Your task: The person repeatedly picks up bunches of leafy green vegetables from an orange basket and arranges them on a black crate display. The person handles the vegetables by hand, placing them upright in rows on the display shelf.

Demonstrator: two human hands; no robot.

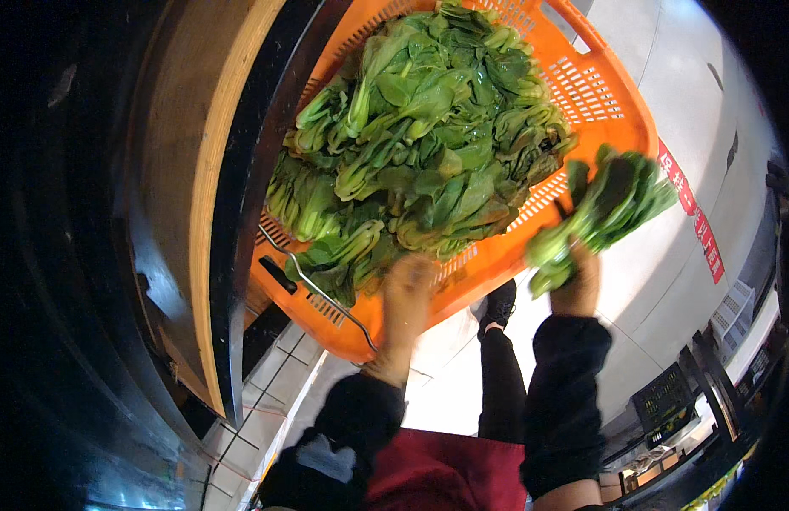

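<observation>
A large orange plastic basket (595, 96) with slotted walls is heaped with green bok choy (426, 121), some leaves wet and shiny. My right hand (576, 274) grips a bunch of bok choy (608, 198), held beyond the basket's right rim with its leaves pointing up and right. Blurred, my left hand (407, 287) is over the basket's near side, close to the lower heads of the pile. Whether its fingers touch or hold a head is not clear. A bent metal handle (305, 274) lies across the basket's near left corner.
To the left runs a black-edged stand with a wooden strip (218, 211). Pale floor tiles (630, 313) carry a red strip with writing (691, 211). A black shoe (498, 303) is below the basket. A black crate (662, 402) and white basket (731, 316) are at right.
</observation>
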